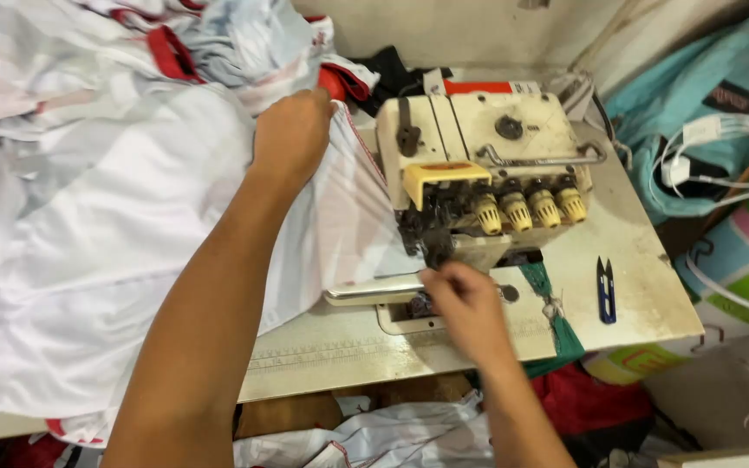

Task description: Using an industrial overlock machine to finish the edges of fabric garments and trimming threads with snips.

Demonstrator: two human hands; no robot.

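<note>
A cream overlock sewing machine (478,147) with yellow tension knobs stands on a worn table (643,286). White fabric with red trim (106,225) is heaped on the left and runs under the machine's presser area. My left hand (292,134) presses on the fabric's edge just left of the machine. At the needle plate in front of the machine, my right hand (465,303) has its fingers pinched together; whether it grips thread or cloth is hidden.
Dark blue thread snips (605,290) lie on the table right of the machine. A green strip of cloth (556,316) hangs over the front edge. White cables (721,147) and teal fabric sit at the right. More cloth lies below the table.
</note>
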